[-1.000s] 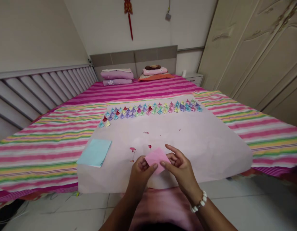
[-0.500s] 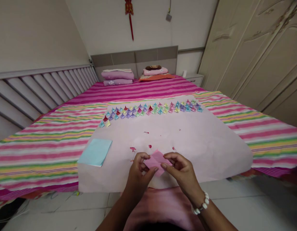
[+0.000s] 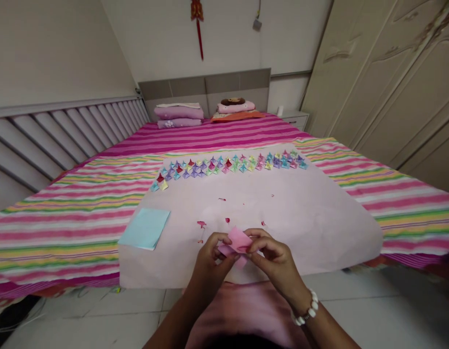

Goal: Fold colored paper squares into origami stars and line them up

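A pink sheet of origami paper (image 3: 239, 239), partly folded, is held up over the near edge of a large pale paper sheet (image 3: 300, 208). My left hand (image 3: 214, 259) pinches its left side between thumb and fingers. On the right side, my right hand (image 3: 273, 257), with a white bead bracelet at the wrist, is closed on the paper too. The paper's upper part stands up between the hands, and its lower corner points down toward me. Fingers cover parts of its folds.
Rows of small folded paper pieces (image 3: 210, 167) in several colours run along the sheet's far side. A light blue paper stack (image 3: 146, 229) lies at the left. Small red scraps (image 3: 201, 224) are scattered mid-sheet. A striped bedspread (image 3: 75, 213) surrounds it; folded bedding (image 3: 179, 114) sits behind.
The pink paper was flatter, a diamond between both hands; now its upper part is raised and bent. My right fingers have shifted slightly upward along its edge.
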A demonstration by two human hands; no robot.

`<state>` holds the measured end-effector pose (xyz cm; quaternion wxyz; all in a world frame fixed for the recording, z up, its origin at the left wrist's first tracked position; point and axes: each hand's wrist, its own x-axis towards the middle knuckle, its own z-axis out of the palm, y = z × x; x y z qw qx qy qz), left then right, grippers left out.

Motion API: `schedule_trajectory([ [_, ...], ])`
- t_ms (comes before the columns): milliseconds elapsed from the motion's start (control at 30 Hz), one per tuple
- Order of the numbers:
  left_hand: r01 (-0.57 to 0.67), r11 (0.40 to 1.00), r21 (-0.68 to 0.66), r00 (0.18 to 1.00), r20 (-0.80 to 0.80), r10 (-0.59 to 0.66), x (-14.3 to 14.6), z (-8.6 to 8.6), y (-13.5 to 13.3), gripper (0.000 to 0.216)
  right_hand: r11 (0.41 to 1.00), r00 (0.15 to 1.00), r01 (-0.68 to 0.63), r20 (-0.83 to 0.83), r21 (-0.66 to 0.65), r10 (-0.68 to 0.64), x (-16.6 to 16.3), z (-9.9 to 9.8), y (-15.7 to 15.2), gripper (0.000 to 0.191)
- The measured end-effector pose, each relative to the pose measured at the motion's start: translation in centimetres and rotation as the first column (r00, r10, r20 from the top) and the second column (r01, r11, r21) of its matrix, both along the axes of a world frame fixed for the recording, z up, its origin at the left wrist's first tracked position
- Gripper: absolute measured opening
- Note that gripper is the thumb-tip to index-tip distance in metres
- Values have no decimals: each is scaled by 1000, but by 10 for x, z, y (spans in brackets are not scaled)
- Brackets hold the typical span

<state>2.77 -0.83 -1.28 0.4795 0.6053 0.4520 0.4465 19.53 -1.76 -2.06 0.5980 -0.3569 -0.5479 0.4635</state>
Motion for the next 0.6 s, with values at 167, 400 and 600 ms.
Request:
schedule_trajectory([
  [167,43,986,161,999,-13,-42,-2,1,2,14,1000,999,-3,35,23,2,1,4,-1,10],
  [400,44,979,200,999,-24,-40,-4,0,4,19,999,999,30,41,25,-31,-1,2,-2,23],
  [600,57,978,201,998,11,-61,-3,0,3,19,1000,1000,3,-3,-30,-3,-2,4,-1,36],
])
